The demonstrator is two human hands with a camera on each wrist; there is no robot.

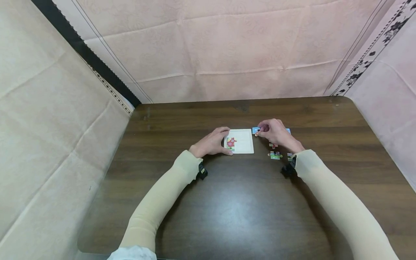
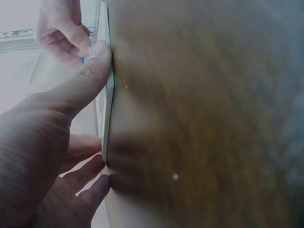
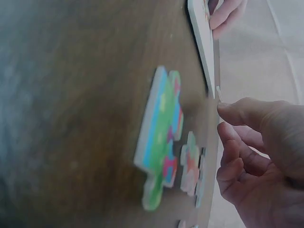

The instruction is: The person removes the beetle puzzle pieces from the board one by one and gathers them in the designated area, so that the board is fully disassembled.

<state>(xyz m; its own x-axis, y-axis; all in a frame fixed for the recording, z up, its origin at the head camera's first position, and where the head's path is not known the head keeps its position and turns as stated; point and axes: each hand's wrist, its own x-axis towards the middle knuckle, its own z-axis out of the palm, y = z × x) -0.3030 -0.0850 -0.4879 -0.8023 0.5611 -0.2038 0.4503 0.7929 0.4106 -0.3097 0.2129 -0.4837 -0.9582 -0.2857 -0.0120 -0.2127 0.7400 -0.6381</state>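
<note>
A white puzzle tray (image 1: 243, 141) lies on the table, with red and green puzzle pieces (image 1: 230, 142) along its left side. My left hand (image 1: 212, 142) grips the tray at its left end, thumb at the near edge (image 2: 108, 114) and fingers round the far side. Just right of the tray, my right hand (image 1: 276, 133) pinches a small blue puzzle piece (image 1: 255, 130) between thumb and fingertips. Only a thin edge of that piece (image 3: 219, 93) shows in the right wrist view, raised off the table.
Loose puzzle pieces lie right of the tray: a green one (image 1: 275, 155), a reddish one (image 1: 273, 146), one partly behind the right wrist (image 1: 289, 156) and a blue one behind the hand (image 1: 288, 130). The brown wooden table (image 1: 182, 216) meets pale cloth (image 1: 227, 54) at its far edge.
</note>
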